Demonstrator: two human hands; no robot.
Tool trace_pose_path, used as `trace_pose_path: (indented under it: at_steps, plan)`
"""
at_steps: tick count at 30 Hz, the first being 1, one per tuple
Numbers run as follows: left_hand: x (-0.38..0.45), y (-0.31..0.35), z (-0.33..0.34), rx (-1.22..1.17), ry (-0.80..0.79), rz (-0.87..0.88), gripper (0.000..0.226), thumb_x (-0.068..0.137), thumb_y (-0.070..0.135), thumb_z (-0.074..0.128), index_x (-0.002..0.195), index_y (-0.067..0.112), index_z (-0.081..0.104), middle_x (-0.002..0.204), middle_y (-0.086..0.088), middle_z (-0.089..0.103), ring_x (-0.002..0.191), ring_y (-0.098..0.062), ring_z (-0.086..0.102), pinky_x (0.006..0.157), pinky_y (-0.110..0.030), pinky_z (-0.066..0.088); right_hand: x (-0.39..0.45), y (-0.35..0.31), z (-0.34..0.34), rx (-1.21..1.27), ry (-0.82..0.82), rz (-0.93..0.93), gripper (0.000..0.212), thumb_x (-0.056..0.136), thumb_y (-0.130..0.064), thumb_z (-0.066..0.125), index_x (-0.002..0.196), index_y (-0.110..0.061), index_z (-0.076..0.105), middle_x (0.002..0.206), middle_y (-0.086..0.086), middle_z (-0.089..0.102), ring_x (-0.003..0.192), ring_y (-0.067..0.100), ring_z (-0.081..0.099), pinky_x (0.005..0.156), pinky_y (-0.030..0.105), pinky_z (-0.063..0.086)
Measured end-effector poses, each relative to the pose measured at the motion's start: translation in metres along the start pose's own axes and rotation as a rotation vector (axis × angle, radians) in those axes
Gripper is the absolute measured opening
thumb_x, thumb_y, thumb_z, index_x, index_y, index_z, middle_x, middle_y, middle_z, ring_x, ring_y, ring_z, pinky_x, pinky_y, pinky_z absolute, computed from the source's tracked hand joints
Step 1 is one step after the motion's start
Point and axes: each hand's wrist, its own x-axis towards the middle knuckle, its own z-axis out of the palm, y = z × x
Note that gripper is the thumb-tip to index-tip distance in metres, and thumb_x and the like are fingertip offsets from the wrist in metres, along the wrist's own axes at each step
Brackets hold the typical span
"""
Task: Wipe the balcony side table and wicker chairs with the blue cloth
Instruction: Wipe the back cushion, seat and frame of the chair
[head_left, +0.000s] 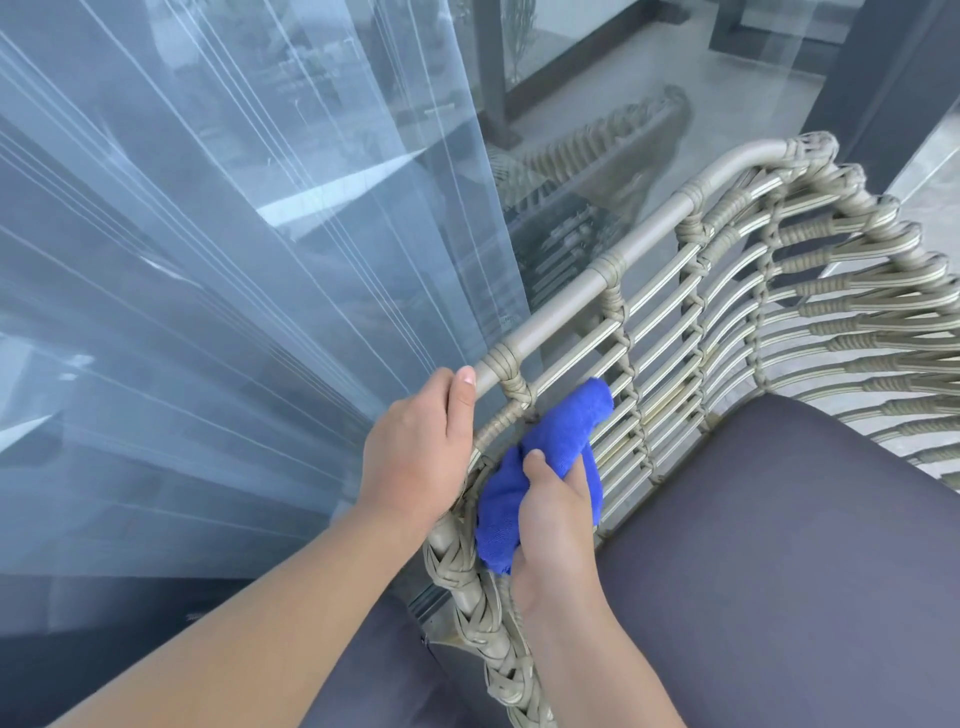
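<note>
A beige wicker chair (691, 291) with a dark grey seat cushion (769, 545) fills the right half of the view. My left hand (410, 447) grips the chair's top rail at its left corner, thumb lying over the rail. My right hand (556, 530) holds a bunched blue cloth (550, 447) and presses it against the inner slats of the chair's side, just below the rail. The side table is not in view.
A glass door with a sheer white curtain (234, 260) behind it stands directly left of the chair, close to its rail. Grey tiled floor (930, 171) shows at the upper right beyond the chair back. The glass reflects the chair.
</note>
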Motion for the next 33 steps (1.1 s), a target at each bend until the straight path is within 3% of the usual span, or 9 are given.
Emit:
trace_pose_path:
  at_steps: [3, 8, 12, 14, 18, 23, 26, 31, 33]
  plan:
    - [-0.001, 0.003, 0.0, -0.021, 0.003, -0.002, 0.05, 0.105, 0.055, 0.021, 0.079, 0.02, 0.044, 0.069, -0.003, 0.063, 0.071, -0.032, 0.058, 0.069, -0.049, 0.049, -0.015, -0.009, 0.011, 0.037, -0.066, -0.068, 0.035, 0.108, -0.02, 0.048, 0.124, -0.046, 0.064, 0.109, -0.009, 0.074, 0.104, 0.016, 0.068, 0.107, 0.053, 0.051]
    - [-0.002, 0.005, -0.004, -0.035, -0.016, -0.004, 0.051, 0.102, 0.056, 0.02, 0.078, 0.017, 0.043, 0.062, -0.003, 0.054, 0.067, -0.031, 0.052, 0.064, -0.045, 0.044, -0.032, -0.017, 0.022, 0.043, -0.169, -0.119, 0.036, 0.109, -0.014, 0.047, 0.121, -0.039, 0.068, 0.086, -0.011, 0.068, 0.085, 0.009, 0.065, 0.087, 0.039, 0.054]
    - [0.0, 0.002, -0.006, -0.026, -0.003, 0.008, 0.048, 0.103, 0.055, 0.021, 0.076, 0.02, 0.042, 0.064, -0.002, 0.056, 0.069, -0.033, 0.053, 0.068, -0.048, 0.047, -0.039, -0.024, 0.012, 0.053, -0.185, -0.077, 0.035, 0.109, -0.015, 0.048, 0.127, -0.039, 0.067, 0.116, -0.007, 0.076, 0.11, 0.014, 0.072, 0.104, 0.046, 0.054]
    - [0.002, -0.001, -0.007, -0.019, 0.01, 0.019, 0.049, 0.103, 0.056, 0.021, 0.079, 0.02, 0.045, 0.068, -0.003, 0.061, 0.072, -0.034, 0.057, 0.071, -0.05, 0.049, -0.039, -0.029, -0.001, 0.054, -0.177, -0.058, 0.031, 0.109, -0.016, 0.049, 0.129, -0.032, 0.066, 0.116, -0.003, 0.077, 0.108, 0.018, 0.074, 0.101, 0.047, 0.055]
    - [0.0, -0.004, -0.005, -0.009, 0.011, 0.017, 0.056, 0.103, 0.059, 0.018, 0.084, 0.019, 0.052, 0.071, -0.003, 0.066, 0.07, -0.029, 0.062, 0.071, -0.051, 0.051, -0.023, -0.037, -0.044, 0.093, -0.042, -0.02, 0.023, 0.108, -0.017, 0.049, 0.119, -0.024, 0.068, 0.102, -0.002, 0.08, 0.086, 0.014, 0.077, 0.076, 0.036, 0.057]
    - [-0.001, 0.0, -0.004, -0.032, 0.017, 0.036, 0.061, 0.1, 0.062, 0.014, 0.078, 0.018, 0.051, 0.063, -0.006, 0.061, 0.061, -0.026, 0.059, 0.064, -0.051, 0.05, 0.04, -0.036, -0.098, -0.023, 0.185, 0.009, 0.029, 0.109, -0.019, 0.044, 0.133, -0.028, 0.058, 0.115, 0.004, 0.072, 0.098, 0.027, 0.069, 0.08, 0.038, 0.049]
    - [-0.001, -0.001, -0.003, -0.049, 0.02, 0.036, 0.06, 0.101, 0.06, 0.016, 0.078, 0.018, 0.051, 0.067, -0.006, 0.063, 0.062, -0.028, 0.06, 0.065, -0.052, 0.051, 0.087, -0.027, -0.12, -0.109, 0.251, 0.042, 0.033, 0.109, -0.021, 0.042, 0.14, -0.026, 0.053, 0.121, 0.007, 0.068, 0.11, 0.034, 0.064, 0.091, 0.043, 0.047]
    - [-0.002, 0.002, -0.004, -0.059, 0.016, 0.047, 0.062, 0.1, 0.06, 0.016, 0.078, 0.016, 0.053, 0.062, -0.008, 0.06, 0.061, -0.028, 0.059, 0.065, -0.051, 0.05, 0.149, -0.017, -0.128, -0.148, 0.322, 0.15, 0.039, 0.106, -0.018, 0.046, 0.144, -0.01, 0.05, 0.131, 0.013, 0.061, 0.113, 0.031, 0.058, 0.098, 0.04, 0.044]
    - [-0.003, 0.002, -0.005, -0.066, 0.014, 0.051, 0.063, 0.099, 0.061, 0.015, 0.078, 0.016, 0.053, 0.061, -0.009, 0.059, 0.06, -0.028, 0.059, 0.062, -0.051, 0.05, 0.17, -0.006, -0.131, -0.127, 0.333, 0.192, 0.032, 0.104, -0.021, 0.049, 0.133, -0.01, 0.056, 0.142, 0.014, 0.054, 0.108, 0.028, 0.051, 0.1, 0.038, 0.043]
